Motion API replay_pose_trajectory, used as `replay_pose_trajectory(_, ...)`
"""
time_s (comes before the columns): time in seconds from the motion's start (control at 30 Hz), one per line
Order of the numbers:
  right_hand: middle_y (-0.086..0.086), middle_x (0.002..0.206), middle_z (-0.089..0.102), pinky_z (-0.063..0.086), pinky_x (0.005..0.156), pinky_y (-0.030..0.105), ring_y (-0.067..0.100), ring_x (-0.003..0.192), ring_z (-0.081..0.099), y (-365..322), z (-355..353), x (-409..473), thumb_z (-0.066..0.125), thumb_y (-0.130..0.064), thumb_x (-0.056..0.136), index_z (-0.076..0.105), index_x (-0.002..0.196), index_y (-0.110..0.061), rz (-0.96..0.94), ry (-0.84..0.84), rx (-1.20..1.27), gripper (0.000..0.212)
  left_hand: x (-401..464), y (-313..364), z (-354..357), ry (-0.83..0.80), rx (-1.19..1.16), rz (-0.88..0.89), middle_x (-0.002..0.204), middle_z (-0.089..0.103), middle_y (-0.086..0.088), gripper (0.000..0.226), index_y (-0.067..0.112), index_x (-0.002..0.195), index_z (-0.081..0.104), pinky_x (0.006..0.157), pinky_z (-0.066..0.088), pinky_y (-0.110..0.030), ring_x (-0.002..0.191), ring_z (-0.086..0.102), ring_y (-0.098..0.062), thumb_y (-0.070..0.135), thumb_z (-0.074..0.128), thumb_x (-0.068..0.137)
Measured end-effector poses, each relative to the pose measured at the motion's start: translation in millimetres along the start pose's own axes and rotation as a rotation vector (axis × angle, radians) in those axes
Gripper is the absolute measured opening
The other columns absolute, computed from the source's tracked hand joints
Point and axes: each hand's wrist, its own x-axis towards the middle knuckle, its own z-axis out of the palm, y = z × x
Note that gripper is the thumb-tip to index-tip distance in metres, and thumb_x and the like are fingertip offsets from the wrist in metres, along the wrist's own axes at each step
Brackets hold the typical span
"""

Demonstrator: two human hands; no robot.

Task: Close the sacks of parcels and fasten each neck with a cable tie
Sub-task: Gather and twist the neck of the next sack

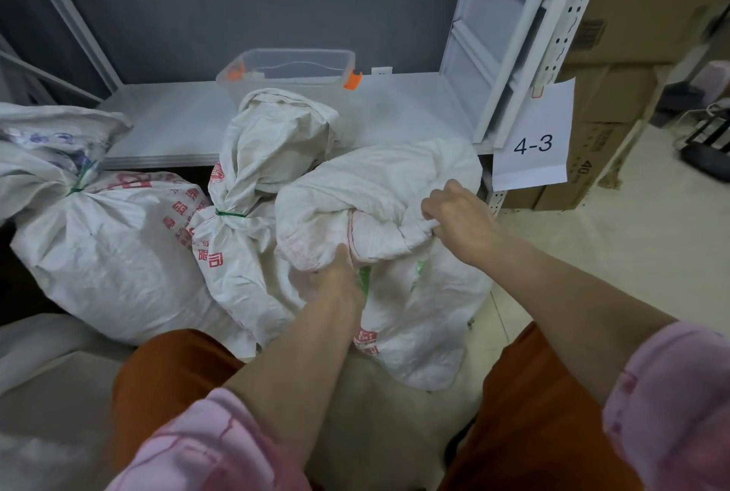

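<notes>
Tied sacks: two [110, 241] [245, 190], necks bound with green cable ties [231, 214].
Open sack [395, 190]: rightmost, beside them; contents hidden.
Clear tub [292, 64]: on shelf behind.
Left hand [335, 273]: gripped its gathered cloth.
Right hand [458, 214]: pinched its rim.

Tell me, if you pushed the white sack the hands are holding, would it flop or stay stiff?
The sack would probably flop: its woven cloth crumples and folds where the left hand and right hand grip it. It likely sags rather than rolls, since its bulging bottom slumps on the floor. It may be fairly heavy, being stuffed full.
</notes>
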Motion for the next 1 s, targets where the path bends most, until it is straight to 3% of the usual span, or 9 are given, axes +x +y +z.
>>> replay_pose_trajectory(0.07,0.006,0.075,0.055,0.024,0.060,0.030,0.020,0.079,0.039,5.4,-2.3,-5.3,0.061,0.015,0.067,0.060,0.076,-0.005,-0.017,0.004,0.004,0.022,8.0,1.3,-1.3,-0.010,-0.008,0.020,0.112,0.057,-0.001,0.051,0.007,0.136,0.044,0.057,0.046,-0.027,0.073,0.055,-0.015,0.033,0.056,0.093)
replay_pose_trajectory(0.17,0.002,0.057,0.050,0.022,0.052,0.026,0.023,0.063,0.046,14.6,-4.5,-13.4,0.071,0.019,0.041,0.057,0.059,-0.009,-0.068,-0.027,-0.055,0.037,16.5,29.6,-4.7,-0.001,-0.102,-0.037,0.089,0.063,0.001,0.051,0.011,0.122,0.058,0.051,0.047,-0.024,0.067,0.060,-0.013,0.047,0.060,0.087)
replay_pose_trajectory(0.23,0.001,0.054,0.048,0.022,0.052,0.025,0.022,0.060,0.046,19.3,-6.8,-16.5,0.072,0.019,0.035,0.054,0.056,-0.010,-0.070,-0.055,-0.077,0.040,20.8,51.4,-4.6,-0.065,-0.218,-0.045,0.107,0.066,-0.003,0.054,0.016,0.125,0.057,0.061,0.052,-0.026,0.087,0.066,-0.018,0.056,0.054,0.088)
replay_pose_trajectory(0.4,0.003,0.089,0.059,0.024,0.064,0.025,0.020,0.092,0.043,15.0,-0.2,-14.9,0.061,-0.002,0.080,0.059,0.089,-0.009,0.046,-0.082,-0.029,0.012,-10.5,62.8,-2.4,-0.208,-0.441,-0.045,0.148,0.041,0.000,0.061,0.023,0.134,0.048,0.083,0.050,-0.034,0.127,0.049,-0.024,0.064,0.035,0.092)
replay_pose_trajectory(0.47,0.002,0.091,0.059,0.026,0.065,0.025,0.019,0.094,0.043,6.9,-0.2,-11.5,0.060,-0.004,0.082,0.060,0.092,-0.009,0.077,-0.084,-0.015,0.012,-13.7,32.3,3.0,-0.074,-0.351,-0.137,0.131,0.058,0.002,0.069,0.024,0.126,0.057,0.086,0.052,-0.038,0.114,0.059,-0.024,0.071,0.056,0.075)
replay_pose_trajectory(0.6,0.002,0.091,0.058,0.020,0.063,0.025,0.019,0.094,0.042,1.5,-3.6,-12.9,0.061,-0.003,0.081,0.060,0.093,-0.009,0.057,-0.083,0.013,0.013,-16.1,13.1,14.7,-0.050,-0.253,-0.171,0.087,0.068,0.009,0.030,0.024,0.100,0.064,0.051,0.046,-0.018,0.067,0.064,-0.008,0.044,0.067,0.079)
replay_pose_trajectory(0.77,0.003,0.069,0.056,0.024,0.062,0.028,0.020,0.076,0.040,8.2,-2.4,-22.4,0.072,0.007,0.061,0.059,0.071,-0.008,-0.024,-0.065,0.003,0.022,-18.4,35.3,22.1,-0.111,-0.229,-0.099,0.064,0.069,0.004,0.017,0.019,0.101,0.066,0.050,0.049,-0.017,0.063,0.063,-0.010,0.033,0.060,0.092)
replay_pose_trajectory(0.87,0.003,0.060,0.052,0.024,0.058,0.029,0.024,0.069,0.045,11.7,-4.8,-29.0,0.077,0.008,0.053,0.048,0.057,-0.012,0.017,-0.146,-0.077,0.035,-33.4,57.0,13.9,-0.102,-0.172,-0.017,0.065,0.062,0.010,0.034,0.012,0.127,0.057,0.054,0.049,-0.010,0.070,0.063,-0.006,0.030,0.048,0.099)
replay_pose_trajectory(1.0,0.002,0.055,0.046,0.024,0.058,0.028,0.025,0.064,0.049,-12.1,-11.8,-22.0,0.078,0.006,0.044,0.037,0.056,-0.019,-0.036,-0.100,-0.070,0.050,-31.0,81.6,-4.8,-0.066,-0.243,-0.012,0.042,0.056,0.005,0.032,0.016,0.075,0.053,0.034,0.038,-0.009,0.041,0.054,-0.005,0.031,0.043,0.101)
